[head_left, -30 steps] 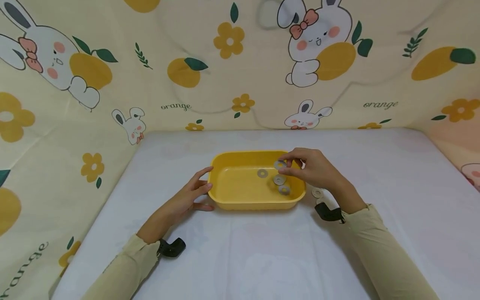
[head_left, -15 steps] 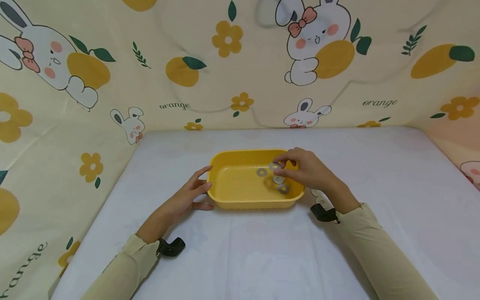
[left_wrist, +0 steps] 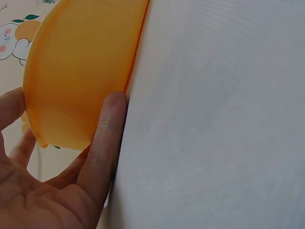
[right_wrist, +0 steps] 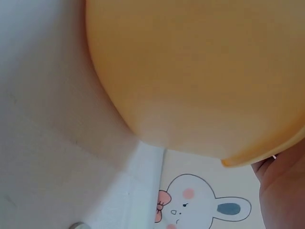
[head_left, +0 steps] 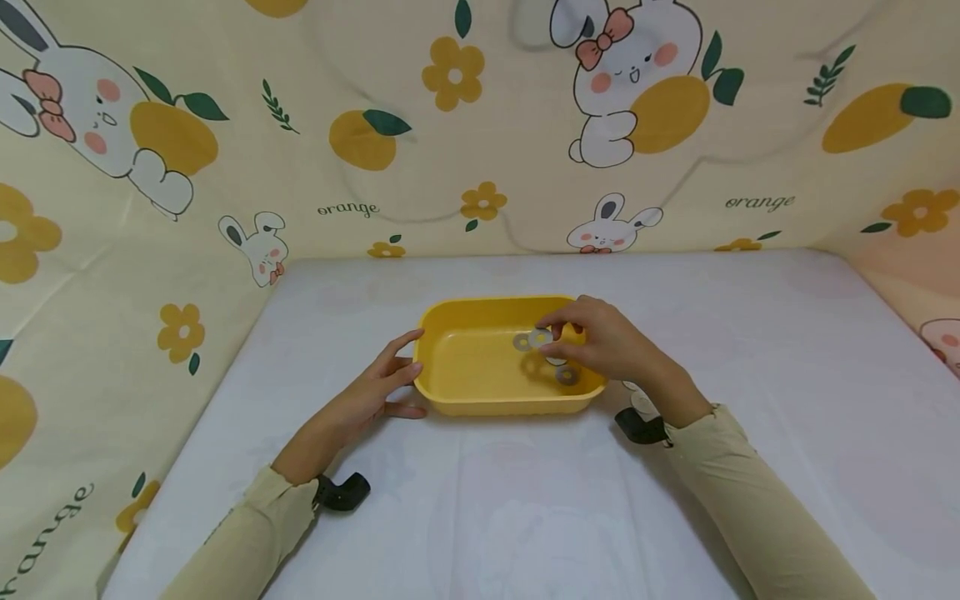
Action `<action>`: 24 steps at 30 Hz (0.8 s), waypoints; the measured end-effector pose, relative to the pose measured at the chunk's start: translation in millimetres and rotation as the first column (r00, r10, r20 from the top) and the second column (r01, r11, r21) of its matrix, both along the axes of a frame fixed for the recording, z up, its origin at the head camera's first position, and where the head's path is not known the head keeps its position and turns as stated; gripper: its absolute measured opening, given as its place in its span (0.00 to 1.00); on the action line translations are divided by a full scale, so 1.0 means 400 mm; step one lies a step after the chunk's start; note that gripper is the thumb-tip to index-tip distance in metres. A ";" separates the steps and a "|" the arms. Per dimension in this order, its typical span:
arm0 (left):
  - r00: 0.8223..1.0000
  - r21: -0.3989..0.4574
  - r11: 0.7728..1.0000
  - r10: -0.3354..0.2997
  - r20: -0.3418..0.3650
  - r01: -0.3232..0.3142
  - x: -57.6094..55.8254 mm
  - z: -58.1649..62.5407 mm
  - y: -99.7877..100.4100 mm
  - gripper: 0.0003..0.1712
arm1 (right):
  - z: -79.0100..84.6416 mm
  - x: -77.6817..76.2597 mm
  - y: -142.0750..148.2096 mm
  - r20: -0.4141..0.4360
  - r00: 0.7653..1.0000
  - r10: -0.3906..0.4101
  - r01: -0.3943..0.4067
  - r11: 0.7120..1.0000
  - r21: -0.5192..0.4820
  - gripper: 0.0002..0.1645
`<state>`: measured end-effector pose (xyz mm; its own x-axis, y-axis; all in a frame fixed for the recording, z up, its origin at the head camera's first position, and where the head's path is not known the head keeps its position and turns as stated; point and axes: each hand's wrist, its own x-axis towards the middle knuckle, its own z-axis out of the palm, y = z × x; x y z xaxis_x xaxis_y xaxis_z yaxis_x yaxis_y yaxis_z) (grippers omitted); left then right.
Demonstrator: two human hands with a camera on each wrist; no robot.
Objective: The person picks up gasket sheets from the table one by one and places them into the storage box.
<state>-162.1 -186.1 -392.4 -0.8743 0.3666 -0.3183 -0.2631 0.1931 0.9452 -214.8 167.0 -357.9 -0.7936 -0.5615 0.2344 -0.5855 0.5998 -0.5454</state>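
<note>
A yellow rectangular tray (head_left: 465, 367) stands on the white-covered table. My left hand (head_left: 367, 396) rests against its left end, fingers spread and fairly straight; in the left wrist view, fingers (left_wrist: 108, 129) lie along the outer wall. Over the tray's right side, my right hand (head_left: 611, 342) pinches a flat metal washer (head_left: 540, 337) between thumb and fingers. Below it on the tray floor lie a grey washer (head_left: 521, 342), another washer (head_left: 567, 375) and a paler one (head_left: 557, 362), partly hidden by the hand. The right wrist view shows mostly the tray's outer wall (right_wrist: 190, 71).
Outside the tray's right end, pale washers (head_left: 642, 403) lie on the table (head_left: 525, 500), partly covered by the right wrist. A round metal edge (right_wrist: 79, 225) shows low in the right wrist view. A rabbit-and-orange patterned cloth (head_left: 420, 67) closes off the back and sides.
My right hand has moved a little left with the pinched washer, which now hangs beside the grey washer in the tray. The left hand keeps its place at the tray.
</note>
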 end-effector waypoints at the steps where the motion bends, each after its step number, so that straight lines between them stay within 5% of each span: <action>1: 1.000 -0.001 1.000 0.002 0.002 -0.002 0.000 0.000 0.001 0.34 | 0.000 0.000 -0.001 0.000 1.000 -0.001 0.001 1.000 0.002 0.19; 14: 1.000 -0.016 1.000 0.003 0.008 -0.003 -0.003 -0.001 -0.004 0.33 | -0.003 -0.014 -0.019 0.024 1.000 0.000 -0.004 0.983 0.181 0.25; 24: 1.000 -0.011 1.000 0.003 0.009 -0.003 -0.004 -0.003 -0.002 0.34 | 0.038 -0.014 0.049 0.014 0.998 -0.061 0.058 0.987 0.147 0.22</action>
<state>-163.6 -186.8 -393.6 -0.8726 0.3602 -0.3300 -0.2722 0.2025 0.9407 -220.4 186.4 -342.8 -0.8299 -0.5405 0.1383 -0.5372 0.7073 -0.4594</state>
